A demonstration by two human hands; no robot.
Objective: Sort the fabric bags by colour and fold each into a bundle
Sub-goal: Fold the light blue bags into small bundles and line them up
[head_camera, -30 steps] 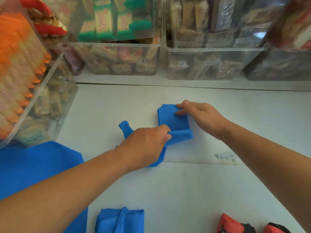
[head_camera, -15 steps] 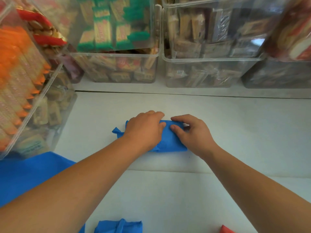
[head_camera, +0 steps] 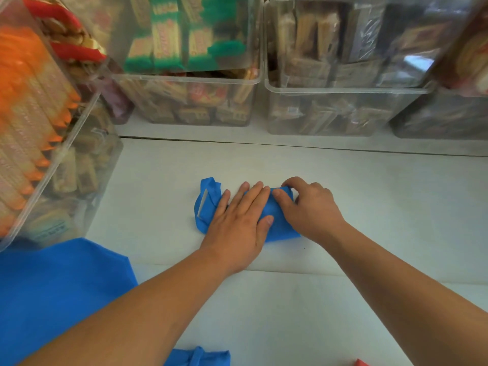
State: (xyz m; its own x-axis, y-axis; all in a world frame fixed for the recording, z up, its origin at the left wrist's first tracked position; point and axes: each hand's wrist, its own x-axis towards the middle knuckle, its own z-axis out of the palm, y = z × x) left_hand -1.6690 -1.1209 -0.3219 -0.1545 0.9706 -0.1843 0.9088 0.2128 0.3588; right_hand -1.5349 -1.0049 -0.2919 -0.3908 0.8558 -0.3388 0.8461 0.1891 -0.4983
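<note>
Fingers [head_camera: 253, 196] of the left hand [head_camera: 237, 228] are laid out straight and side by side, pressed flat on the blue bag [head_camera: 280, 229], with the thumb stretched along the folded cloth. Nothing is gripped by this hand; the cloth is only held down under the palm. The right hand [head_camera: 313, 210] is set just beside it, touching it at the fingertips. Its fingers [head_camera: 290, 182] are curled over the far right end of the bag and the thumb is pressed on top, so that the end of the fold is pinched between them.

The bag is found at the middle of the white counter [head_camera: 383, 202], folded into a narrow strip lying left to right. Its handle loops [head_camera: 208, 199] are seen sticking out at the left end, beyond the left hand.

A large sheet of blue fabric [head_camera: 60, 294] is spread at the near left, well apart from the hands. A folded blue bundle [head_camera: 200, 357] is cut by the bottom edge, and a scrap of red fabric [head_camera: 362, 363] at the bottom right is too small to be made out. Clear bins [head_camera: 190, 107] filled with wrapped snacks are stacked along the back and the left side.
</note>
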